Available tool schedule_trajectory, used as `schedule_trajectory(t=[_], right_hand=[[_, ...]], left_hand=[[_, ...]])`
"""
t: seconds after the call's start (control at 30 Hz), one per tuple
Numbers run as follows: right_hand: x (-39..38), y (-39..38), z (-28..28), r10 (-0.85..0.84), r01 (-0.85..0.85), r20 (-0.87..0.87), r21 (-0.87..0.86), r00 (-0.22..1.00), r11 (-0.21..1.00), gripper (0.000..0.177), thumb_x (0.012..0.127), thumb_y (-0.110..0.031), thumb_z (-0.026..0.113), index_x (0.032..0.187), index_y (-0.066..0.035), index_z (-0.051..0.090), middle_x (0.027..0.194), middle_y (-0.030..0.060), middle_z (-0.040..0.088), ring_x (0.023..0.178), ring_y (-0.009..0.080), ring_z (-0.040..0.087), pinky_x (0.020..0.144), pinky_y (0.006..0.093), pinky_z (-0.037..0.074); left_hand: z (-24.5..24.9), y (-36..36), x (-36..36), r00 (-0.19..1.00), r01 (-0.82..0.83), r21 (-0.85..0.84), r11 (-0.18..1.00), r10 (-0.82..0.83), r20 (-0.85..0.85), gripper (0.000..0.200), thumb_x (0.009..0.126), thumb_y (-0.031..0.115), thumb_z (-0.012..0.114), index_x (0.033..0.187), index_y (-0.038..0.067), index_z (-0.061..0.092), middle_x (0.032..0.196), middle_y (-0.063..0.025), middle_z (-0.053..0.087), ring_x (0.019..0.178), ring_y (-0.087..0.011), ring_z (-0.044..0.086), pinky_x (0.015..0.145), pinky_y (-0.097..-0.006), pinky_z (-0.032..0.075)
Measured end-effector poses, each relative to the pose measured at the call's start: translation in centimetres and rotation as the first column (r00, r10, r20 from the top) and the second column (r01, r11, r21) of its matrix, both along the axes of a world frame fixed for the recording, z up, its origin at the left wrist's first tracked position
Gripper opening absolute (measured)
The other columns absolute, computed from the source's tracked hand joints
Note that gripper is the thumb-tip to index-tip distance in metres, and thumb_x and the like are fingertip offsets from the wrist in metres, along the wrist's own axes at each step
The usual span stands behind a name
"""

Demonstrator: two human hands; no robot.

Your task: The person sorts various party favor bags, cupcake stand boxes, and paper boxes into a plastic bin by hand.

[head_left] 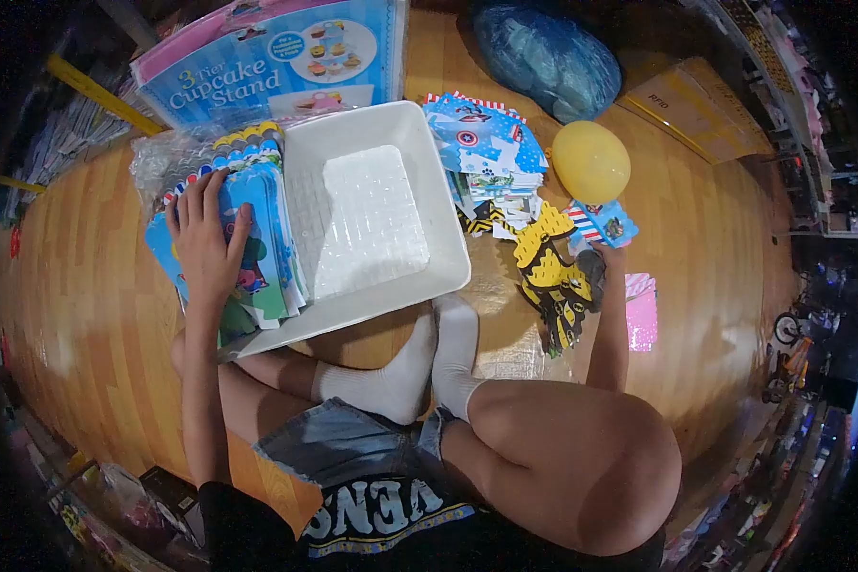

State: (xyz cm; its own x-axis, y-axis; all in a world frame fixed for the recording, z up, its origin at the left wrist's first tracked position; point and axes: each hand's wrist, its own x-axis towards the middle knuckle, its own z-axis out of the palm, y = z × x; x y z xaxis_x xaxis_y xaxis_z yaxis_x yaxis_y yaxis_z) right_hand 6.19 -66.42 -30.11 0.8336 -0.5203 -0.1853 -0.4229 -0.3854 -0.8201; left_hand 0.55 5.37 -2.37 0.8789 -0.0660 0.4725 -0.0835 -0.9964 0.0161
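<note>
My left hand [205, 229] lies with fingers apart on a stack of blue printed cards [257, 195] at the left side of a white plastic basin [458, 238]. Further back, a clear-wrapped bundle of printed pieces [176, 162] touches the stack. On the right, my right hand [614, 262] grips a small blue printed card [605, 227] with a striped edge; its fingers are mostly hidden. Just behind that card sits a yellow balloon [591, 162]. Yellow and black paper cutouts [550, 253] spread out to the left of this hand, beside a dark grey piece [591, 279].
A cupcake stand box [248, 81] stands behind the basin. Blue printed sheets [477, 133] lie to its right. Beyond them are a blue plastic bag [548, 62] and a cardboard box [696, 110]. Pink dotted paper [642, 313] rests on the wooden floor [86, 276].
</note>
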Motion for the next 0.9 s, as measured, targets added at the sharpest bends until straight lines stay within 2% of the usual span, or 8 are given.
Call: schedule_trajectory(t=[0.33, 0.47, 0.57, 0.63, 0.73, 0.77, 0.8, 0.9], right_hand=[[-3.8, 6.4, 10.3, -0.206, 0.302, -0.224, 0.605, 0.952, 0.736, 0.017, 0.069, -0.012, 0.064, 0.082, -0.001, 0.064, 0.078, 0.0072, 0.062, 0.070, 0.0184, 0.060, 0.064, 0.0286, 0.048], [-6.7, 4.1, 14.1, -0.258, 0.133, 0.236, 0.443, 0.937, 0.887, 0.025, 0.070, -0.006, 0.063, 0.094, -0.001, 0.059, 0.088, 0.0081, 0.061, 0.074, 0.0193, 0.060, 0.066, 0.0307, 0.048], [-8.1, 8.0, 23.7, -0.293, 0.104, 0.290, 0.526, 0.911, 0.844, 0.031, 0.077, -0.009, 0.060, 0.105, 0.000, 0.052, 0.095, 0.0127, 0.059, 0.077, 0.0219, 0.061, 0.063, 0.0343, 0.053], [-9.0, 11.8, 29.0, -0.265, 0.101, 0.175, 0.624, 0.948, 0.775, 0.034, 0.077, -0.009, 0.060, 0.108, 0.000, 0.050, 0.097, 0.0131, 0.059, 0.077, 0.0223, 0.061, 0.059, 0.0344, 0.054], [-8.7, 22.1, 31.2, 0.121, -0.259, 0.339, 0.399, 0.933, 0.880, 0.038, 0.075, -0.010, 0.063, 0.109, 0.000, 0.049, 0.099, 0.0098, 0.058, 0.082, 0.0200, 0.060, 0.073, 0.0311, 0.049], [-9.3, 25.6, 31.2, 0.273, -0.376, 0.289, 0.412, 0.918, 0.830, 0.043, 0.072, -0.009, 0.066, 0.110, 0.000, 0.049, 0.100, 0.0080, 0.057, 0.090, 0.0181, 0.056, 0.082, 0.0312, 0.044], [-9.7, 28.4, 30.3, 0.389, -0.451, 0.231, 0.389, 0.892, 0.803, 0.048, 0.070, -0.007, 0.069, 0.112, -0.002, 0.049, 0.102, 0.0062, 0.057, 0.096, 0.0158, 0.052, 0.085, 0.0318, 0.041], [-9.0, 36.3, 30.2, 0.677, -0.586, 0.081, 0.582, 0.731, 0.563, 0.056, 0.065, -0.011, 0.075, 0.113, -0.003, 0.046, 0.104, 0.0033, 0.052, 0.093, 0.0139, 0.051, 0.078, 0.0259, 0.042]], left_hand=[[0.2, -0.1, -0.1, 0.999, -0.018, -0.021, 1.000, 0.017, -0.045, 0.043, 0.083, 0.032, 0.048, 0.119, 0.008, 0.045, 0.116, -0.0108, 0.047, 0.111, -0.0256, 0.040, 0.100, -0.0430, 0.017], [0.3, 0.0, -0.2, 0.999, -0.002, -0.047, 0.999, 0.001, -0.034, 0.044, 0.081, 0.028, 0.051, 0.119, 0.007, 0.044, 0.117, -0.0127, 0.046, 0.112, -0.0279, 0.039, 0.100, -0.0423, 0.020], [1.2, -0.9, -1.1, 0.993, 0.102, -0.415, 0.904, -0.069, 0.093, 0.047, 0.081, 0.021, 0.053, 0.123, 0.006, 0.040, 0.122, -0.0148, 0.042, 0.116, -0.0285, 0.037, 0.101, -0.0405, 0.020], [2.5, -3.5, -2.6, 0.967, 0.220, -0.557, 0.801, -0.105, 0.232, 0.051, 0.076, 0.018, 0.056, 0.122, 0.002, 0.039, 0.119, -0.0156, 0.043, 0.114, -0.0294, 0.038, 0.097, -0.0396, 0.026], [2.9, -9.4, -4.4, 0.883, 0.183, -0.982, 0.040, -0.447, 0.146, 0.061, 0.076, 0.022, 0.057, 0.127, 0.001, 0.030, 0.127, -0.0127, 0.036, 0.117, -0.0251, 0.037, 0.097, -0.0381, 0.029], [3.0, -11.0, -4.5, 0.822, 0.185, -0.976, 0.113, -0.562, 0.091, 0.067, 0.077, 0.024, 0.059, 0.130, 0.002, 0.025, 0.129, -0.0115, 0.033, 0.119, -0.0244, 0.035, 0.098, -0.0360, 0.028], [2.6, -13.8, -5.2, 0.762, -0.071, -0.857, -0.511, -0.582, 0.284, 0.069, 0.078, 0.018, 0.061, 0.132, 0.003, 0.021, 0.130, -0.0113, 0.030, 0.120, -0.0217, 0.034, 0.098, -0.0340, 0.027], [2.8, -15.1, -6.6, 0.843, -0.081, -0.965, -0.248, -0.534, 0.067, 0.064, 0.081, 0.006, 0.059, 0.131, 0.000, 0.019, 0.123, -0.0111, 0.038, 0.114, -0.0167, 0.037, 0.095, -0.0315, 0.032]])
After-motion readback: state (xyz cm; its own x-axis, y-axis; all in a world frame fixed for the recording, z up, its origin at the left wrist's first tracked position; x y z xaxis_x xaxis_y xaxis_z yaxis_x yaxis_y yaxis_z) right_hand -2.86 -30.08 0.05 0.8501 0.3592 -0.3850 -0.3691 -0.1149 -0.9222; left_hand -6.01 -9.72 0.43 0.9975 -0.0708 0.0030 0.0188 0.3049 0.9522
